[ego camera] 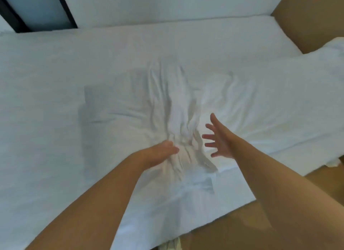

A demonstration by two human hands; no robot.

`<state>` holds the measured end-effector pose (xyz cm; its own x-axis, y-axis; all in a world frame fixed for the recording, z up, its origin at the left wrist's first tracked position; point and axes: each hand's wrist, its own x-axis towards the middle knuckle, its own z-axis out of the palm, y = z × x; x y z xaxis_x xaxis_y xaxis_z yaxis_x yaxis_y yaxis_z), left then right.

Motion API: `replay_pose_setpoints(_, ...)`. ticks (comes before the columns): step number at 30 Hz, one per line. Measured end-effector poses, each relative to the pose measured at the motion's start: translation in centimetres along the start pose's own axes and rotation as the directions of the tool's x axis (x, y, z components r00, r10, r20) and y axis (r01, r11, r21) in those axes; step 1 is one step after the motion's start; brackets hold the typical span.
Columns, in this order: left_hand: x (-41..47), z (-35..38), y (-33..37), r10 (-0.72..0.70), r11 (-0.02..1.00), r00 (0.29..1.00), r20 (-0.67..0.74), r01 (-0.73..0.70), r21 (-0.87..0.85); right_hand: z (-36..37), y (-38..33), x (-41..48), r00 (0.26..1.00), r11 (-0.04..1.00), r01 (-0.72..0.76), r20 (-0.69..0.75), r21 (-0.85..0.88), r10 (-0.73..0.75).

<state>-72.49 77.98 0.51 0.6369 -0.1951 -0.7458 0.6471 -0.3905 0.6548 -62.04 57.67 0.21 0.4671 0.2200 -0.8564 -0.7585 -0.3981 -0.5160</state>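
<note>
Bed (48, 104): covered in white; its left part lies flat and smooth.
Left grip (160, 152): a bare hand lying on the near end of the wrinkles, fingertips sunk among the folds. Creases fan out from it, but I cannot tell whether the fingers pinch the cloth or only press on it.
Bunched sheet (176, 108): gathered into a ridge of folds in the middle of the bed, between the two grips and beyond them.
Long axis: the ridge runs away from the person, from the left grip at its near end toward the far side of the bed, leaning slightly right.
Right grip (221, 143): open, fingers (206, 137) spread and pointing left at the ridge. It is just beside the folds and seems to hover without touching them.
Nearer grip: the left one, already on the cloth; the right one lies to the ridge's right, apart from it.
Coming move: probably smoothing. Since the folds run lengthwise, a sweep across them, out to the right from the ridge, looks most useful, with the left grip anchoring the near end.
</note>
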Motion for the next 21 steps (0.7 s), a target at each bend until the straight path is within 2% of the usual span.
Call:
replay_pose_setpoints(1,1.5,1.9,-1.4,-0.037,0.988,0.999,0.001,0.036,0.150,-1.5,1.5,1.0,0.998,0.998,-0.043,-0.036,-0.049,0.041)
replay_pose_setpoints(3,3.4,4.7,-3.9,-0.094,0.876,0.995,-0.009,0.087,0.473,-2.0,4.0,2.8,0.995,0.989,-0.079,-0.069,-0.128,0.071)
replay_pose_setpoints(5,4.0,5.9,-5.5,-0.072,0.776,0.997,-0.032,0.076,0.626,-0.9,5.3,4.2,0.995,0.967,-0.050,-0.095,-0.251,0.027)
replay_pose_setpoints(9,3.6,5.7,-6.8,0.038,0.702,0.998,-0.059,0.015,0.712,2.1,6.3,7.2,0.976,0.883,0.013,-0.188,-0.469,-0.114)
replay_pose_setpoints(13,3.4,5.7,-8.1,0.109,0.647,0.984,-0.145,0.041,0.762,3.4,5.3,8.0,0.925,0.724,0.154,-0.161,-0.672,-0.345)
replay_pose_setpoints(14,3.3,5.8,-8.4,0.137,0.648,0.973,-0.185,0.054,0.759,2.2,5.2,7.6,0.894,0.694,0.154,-0.200,-0.703,-0.402)
replay_pose_setpoints(16,3.0,6.1,-9.0,0.163,0.621,0.958,-0.236,0.086,0.779,-1.3,6.0,6.1,0.804,0.636,0.055,-0.343,-0.770,-0.485)
replay_pose_setpoints(18,2.7,6.7,-9.8,0.144,0.557,0.960,-0.239,0.121,0.822,-3.8,8.0,3.9,0.760,0.675,0.013,-0.431,-0.738,-0.486)
replay_pose_setpoints(19,2.6,7.2,-10.2,0.133,0.543,0.960,-0.246,0.137,0.829,-3.9,9.3,2.7,0.781,0.706,0.062,-0.407,-0.705,-0.475)
replay_pose_setpoints(21,2.4,8.0,-10.8,0.124,0.551,0.953,-0.275,0.164,0.818,-2.4,12.2,0.7,0.866,0.743,0.170,-0.262,-0.647,-0.427)
